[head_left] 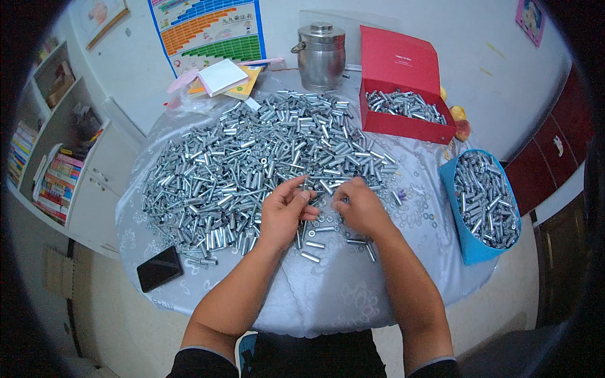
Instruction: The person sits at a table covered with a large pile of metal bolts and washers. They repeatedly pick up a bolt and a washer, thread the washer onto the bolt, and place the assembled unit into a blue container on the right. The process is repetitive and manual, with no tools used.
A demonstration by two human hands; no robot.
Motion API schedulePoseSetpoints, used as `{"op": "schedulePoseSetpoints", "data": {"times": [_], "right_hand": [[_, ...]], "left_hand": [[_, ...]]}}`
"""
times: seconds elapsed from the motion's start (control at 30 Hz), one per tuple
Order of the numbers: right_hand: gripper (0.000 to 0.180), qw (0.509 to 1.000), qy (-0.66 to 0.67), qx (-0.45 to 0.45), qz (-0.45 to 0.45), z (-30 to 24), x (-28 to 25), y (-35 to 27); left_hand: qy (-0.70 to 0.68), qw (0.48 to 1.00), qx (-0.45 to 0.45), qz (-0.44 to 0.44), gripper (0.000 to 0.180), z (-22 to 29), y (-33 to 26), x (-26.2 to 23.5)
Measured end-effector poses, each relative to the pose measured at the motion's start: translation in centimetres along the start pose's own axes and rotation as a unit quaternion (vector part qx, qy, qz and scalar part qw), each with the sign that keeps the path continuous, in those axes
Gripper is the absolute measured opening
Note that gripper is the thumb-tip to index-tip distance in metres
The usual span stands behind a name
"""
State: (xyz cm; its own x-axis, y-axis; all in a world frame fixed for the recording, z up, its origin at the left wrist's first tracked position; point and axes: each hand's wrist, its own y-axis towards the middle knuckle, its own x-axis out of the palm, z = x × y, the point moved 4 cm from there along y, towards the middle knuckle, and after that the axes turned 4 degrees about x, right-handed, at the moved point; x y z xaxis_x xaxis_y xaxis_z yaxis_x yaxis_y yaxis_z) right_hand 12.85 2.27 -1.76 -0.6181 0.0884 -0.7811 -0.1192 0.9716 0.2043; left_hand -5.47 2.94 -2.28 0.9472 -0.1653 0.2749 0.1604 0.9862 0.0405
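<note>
My left hand (282, 211) is over the near edge of a wide heap of metal sleeves and bolts (214, 170). Its thumb and index finger pinch a small silver metal piece (306, 183), probably a bolt; the other fingers are curled. Just to the right, my right hand (364, 211) is closed, knuckles up, over the heap's front right part. Its fingertips are hidden, so I cannot make out what they hold. A few loose metal sleeves (310, 257) and small washers lie on the tablecloth below the hands.
An open red box (409, 129) of metal parts stands far right, and a blue bin (469, 242) full of them nearer on the right. A steel canister (321, 60) and stacked papers (222, 77) are behind the heap. A black phone (159, 269) lies front left. Washers (413, 211) are scattered right.
</note>
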Motion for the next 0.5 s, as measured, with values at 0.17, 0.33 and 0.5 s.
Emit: {"op": "schedulePoseSetpoints", "data": {"times": [0.17,0.33,0.5], "right_hand": [[0.012,0.899,0.41,0.154,-0.003,0.2,-0.7,-0.6],[0.016,0.806,0.565,0.179,-0.007,-0.2,-1.0,-0.9],[0.017,0.802,0.571,0.172,-0.022,-0.8,-1.5,-1.1]], "left_hand": [[0.035,0.998,-0.014,-0.042,0.036,-0.3,-0.5,0.7],[0.067,0.993,-0.017,-0.093,0.032,-0.8,-0.5,1.0],[0.083,0.989,-0.028,-0.116,0.032,-0.7,-1.0,1.5]]}}
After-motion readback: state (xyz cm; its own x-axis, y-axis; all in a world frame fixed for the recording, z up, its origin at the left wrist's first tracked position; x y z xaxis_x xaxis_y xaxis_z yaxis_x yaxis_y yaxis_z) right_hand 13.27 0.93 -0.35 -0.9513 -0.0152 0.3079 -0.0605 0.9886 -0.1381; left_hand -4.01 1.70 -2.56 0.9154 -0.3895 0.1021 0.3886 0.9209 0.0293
